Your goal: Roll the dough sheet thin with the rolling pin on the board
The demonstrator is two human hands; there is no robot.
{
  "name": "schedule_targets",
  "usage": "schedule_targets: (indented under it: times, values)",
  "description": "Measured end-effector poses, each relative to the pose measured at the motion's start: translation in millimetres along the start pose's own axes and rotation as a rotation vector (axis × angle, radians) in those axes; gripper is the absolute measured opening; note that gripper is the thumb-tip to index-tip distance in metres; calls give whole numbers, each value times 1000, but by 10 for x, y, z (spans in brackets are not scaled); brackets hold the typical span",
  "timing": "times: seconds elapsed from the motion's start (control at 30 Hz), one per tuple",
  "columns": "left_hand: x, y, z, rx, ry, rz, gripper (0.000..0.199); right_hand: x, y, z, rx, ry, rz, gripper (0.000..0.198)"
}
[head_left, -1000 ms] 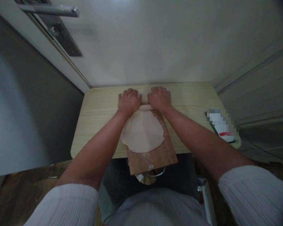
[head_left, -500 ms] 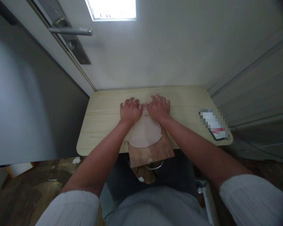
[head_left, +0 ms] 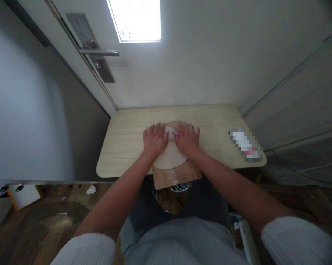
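Note:
A thin, rounded sheet of pale dough [head_left: 171, 156] lies on a wooden board [head_left: 178, 177]. The board rests on the small table and sticks out past its front edge. My left hand [head_left: 155, 139] presses on the upper left of the dough, palm down, fingers stretched forward. Lying flat on the upper right is my right hand [head_left: 186, 138], its fingers also extended. Both thumbs point inward, with a narrow strip of dough between them. The palms hide the dough's far left and right edges.
A phone [head_left: 244, 144], its screen blurred out, lies at the right of the light wood table [head_left: 124, 143]. Beyond the table stands a white door with a metal handle [head_left: 99, 52]. A crumpled white scrap [head_left: 91, 189] is on the floor.
Both hands have gone from raised, curled fingers at the dough's far end to lying flatter on it. More of the board's far end shows. The view has shifted slightly.

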State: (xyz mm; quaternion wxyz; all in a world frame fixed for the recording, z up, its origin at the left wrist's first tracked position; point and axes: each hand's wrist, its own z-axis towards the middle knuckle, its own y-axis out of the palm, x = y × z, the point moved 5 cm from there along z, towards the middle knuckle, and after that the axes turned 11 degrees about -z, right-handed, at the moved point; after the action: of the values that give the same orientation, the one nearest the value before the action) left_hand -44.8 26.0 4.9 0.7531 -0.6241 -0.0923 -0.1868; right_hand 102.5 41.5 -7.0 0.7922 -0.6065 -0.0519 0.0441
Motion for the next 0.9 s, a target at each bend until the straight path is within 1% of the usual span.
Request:
schedule_targets:
  times: [0.13,0.33,0.5,0.6,0.73,0.8,0.9]
  values:
    - [11,11,-154,1,9,-26,54,-5,-1,-157,-26,-9,8,57]
    - [50,-9,-393,-5,14,-34,51,-3,-78,-416,-28,-41,40,58]
    - [98,-55,-661,-7,58,-50,48,-9,-157,-710,-51,-65,37,64]
    - [111,-88,-768,-13,82,-64,46,-17,-214,-899,-58,-81,30,65]
    - [70,-149,-766,-30,79,-55,40,1,-273,-1035,-59,-85,40,63]
    - [40,-179,-723,-46,101,-46,36,34,-285,-1013,-65,-68,45,59]
    - [24,-221,-646,-73,169,-41,32,93,-306,-881,-71,-54,48,50]
